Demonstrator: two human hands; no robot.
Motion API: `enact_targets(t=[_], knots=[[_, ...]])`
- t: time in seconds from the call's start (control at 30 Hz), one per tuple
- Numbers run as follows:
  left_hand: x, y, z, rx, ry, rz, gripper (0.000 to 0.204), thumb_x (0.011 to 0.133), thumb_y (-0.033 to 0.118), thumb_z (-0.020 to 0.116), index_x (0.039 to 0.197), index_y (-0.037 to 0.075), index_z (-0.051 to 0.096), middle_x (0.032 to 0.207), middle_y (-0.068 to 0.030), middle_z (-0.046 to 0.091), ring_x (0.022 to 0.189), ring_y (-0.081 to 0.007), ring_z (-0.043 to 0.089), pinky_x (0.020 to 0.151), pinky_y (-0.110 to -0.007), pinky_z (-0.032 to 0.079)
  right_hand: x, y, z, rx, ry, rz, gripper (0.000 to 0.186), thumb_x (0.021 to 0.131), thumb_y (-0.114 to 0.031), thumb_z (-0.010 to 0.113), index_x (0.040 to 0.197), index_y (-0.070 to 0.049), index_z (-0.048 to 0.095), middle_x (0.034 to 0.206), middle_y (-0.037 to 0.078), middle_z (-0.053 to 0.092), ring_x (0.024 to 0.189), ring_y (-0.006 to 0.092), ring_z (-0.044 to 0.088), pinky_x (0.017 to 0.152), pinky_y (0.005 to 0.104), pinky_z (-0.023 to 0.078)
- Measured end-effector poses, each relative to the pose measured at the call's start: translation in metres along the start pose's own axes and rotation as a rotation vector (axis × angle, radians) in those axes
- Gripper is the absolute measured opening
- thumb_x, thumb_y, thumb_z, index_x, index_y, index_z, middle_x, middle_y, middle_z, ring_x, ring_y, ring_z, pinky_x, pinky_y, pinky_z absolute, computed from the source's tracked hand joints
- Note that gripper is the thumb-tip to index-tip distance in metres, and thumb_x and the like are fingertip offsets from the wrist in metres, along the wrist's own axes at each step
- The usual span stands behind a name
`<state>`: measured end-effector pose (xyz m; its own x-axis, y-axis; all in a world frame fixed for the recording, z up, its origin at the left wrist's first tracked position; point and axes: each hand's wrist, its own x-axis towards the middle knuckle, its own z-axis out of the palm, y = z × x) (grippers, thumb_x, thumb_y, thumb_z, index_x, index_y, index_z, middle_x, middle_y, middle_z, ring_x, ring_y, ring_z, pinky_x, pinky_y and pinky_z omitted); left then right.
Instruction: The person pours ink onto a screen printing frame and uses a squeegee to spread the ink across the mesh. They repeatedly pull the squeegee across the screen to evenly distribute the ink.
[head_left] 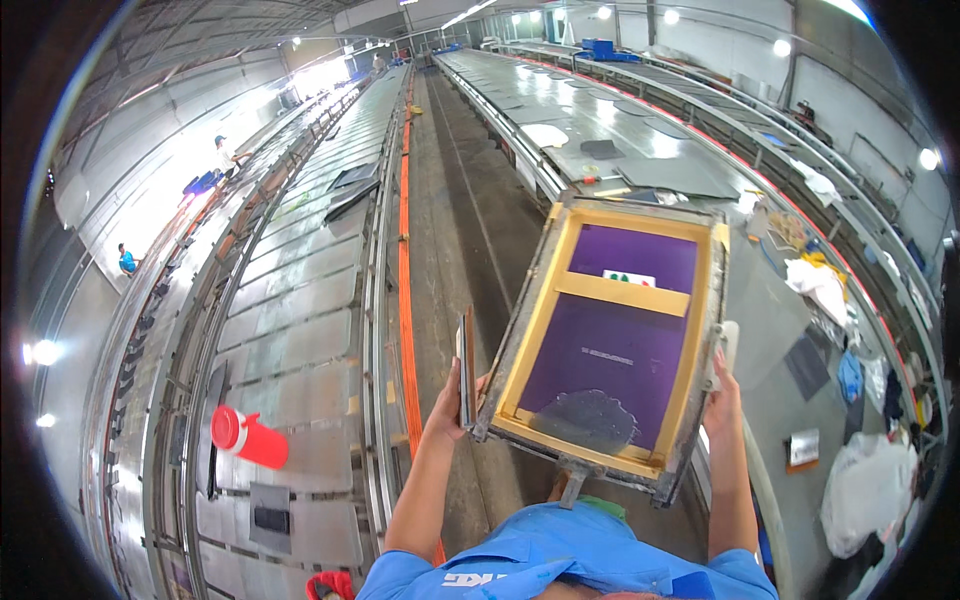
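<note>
A screen-printing frame [557, 345] with a purple mesh is tilted in front of my body, above the aisle. Yellow tape lines its inner edges, and a strip of it crosses the mesh. A dark wet-looking patch of ink or paste [585, 418] lies at the mesh's near end. My left hand [448, 408] is closed around a flat squeegee-like blade [466, 365], seen nearly edge-on, right beside the frame's left side; whether its fingers also touch the frame is unclear. My right hand [722, 400] grips the frame's right side, just below a pale fitting [727, 350].
Long printing tables [290, 330] run along the left, with a red jug [250, 437] on the nearest. An orange strip [406, 250] edges the aisle [465, 200]. The right table [760, 330] carries cloths, a plastic bag [868, 490] and a small block [802, 450]. People stand far left.
</note>
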<state>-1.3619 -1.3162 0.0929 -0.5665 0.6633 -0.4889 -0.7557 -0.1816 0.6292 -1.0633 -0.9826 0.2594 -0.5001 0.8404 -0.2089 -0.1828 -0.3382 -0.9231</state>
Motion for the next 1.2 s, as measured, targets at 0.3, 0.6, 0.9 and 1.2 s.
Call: enact_targets(t=[0.3, 0.6, 0.9, 1.2], knots=[[-0.032, 0.011, -0.059, -0.122, 0.348, 0.250, 0.069, 0.098, 0.063, 0.054, 0.130, 0.003, 0.061, 0.110, -0.0108, 0.072, 0.090, -0.0226, 0.073, 0.074, -0.039, 0.061, 0.110, 0.073, 0.140, -0.192, -0.220, 0.224, 0.065, 0.092, -0.035, 0.068, 0.151, -0.015, 0.049, 0.148, 0.003, 0.052, 0.132, 0.0216, 0.051, 0.109, 0.0386, 0.039], [-0.020, 0.053, -0.131, -0.282, 0.527, 0.548, 0.068, 0.099, 0.062, 0.053, 0.133, 0.002, 0.056, 0.113, -0.0100, 0.066, 0.100, -0.0217, 0.068, 0.081, -0.037, 0.059, 0.146, 0.159, 0.262, -0.110, -0.460, 0.171, 0.062, 0.097, -0.034, 0.069, 0.151, -0.010, 0.049, 0.140, 0.006, 0.058, 0.126, 0.0178, 0.054, 0.106, 0.0335, 0.041], [0.039, 0.126, -0.135, -0.092, 0.702, 0.496, 0.079, 0.098, 0.063, 0.054, 0.144, 0.000, 0.047, 0.138, -0.0148, 0.056, 0.123, -0.0311, 0.058, 0.100, -0.045, 0.050, 0.229, 0.207, 0.315, -0.051, -0.438, 0.149, 0.056, 0.105, -0.038, 0.057, 0.152, -0.010, 0.048, 0.147, 0.004, 0.053, 0.134, 0.0162, 0.044, 0.113, 0.0320, 0.031], [0.296, 0.320, -0.164, -0.041, 0.463, 0.471, 0.089, 0.094, 0.067, 0.057, 0.156, 0.007, 0.034, 0.158, -0.0139, 0.039, 0.141, -0.0310, 0.042, 0.115, -0.043, 0.037, 0.453, 0.222, 0.482, -0.065, -0.452, 0.014, 0.059, 0.103, -0.032, 0.061, 0.153, -0.008, 0.044, 0.147, 0.008, 0.053, 0.133, 0.0191, 0.048, 0.111, 0.0343, 0.036]])
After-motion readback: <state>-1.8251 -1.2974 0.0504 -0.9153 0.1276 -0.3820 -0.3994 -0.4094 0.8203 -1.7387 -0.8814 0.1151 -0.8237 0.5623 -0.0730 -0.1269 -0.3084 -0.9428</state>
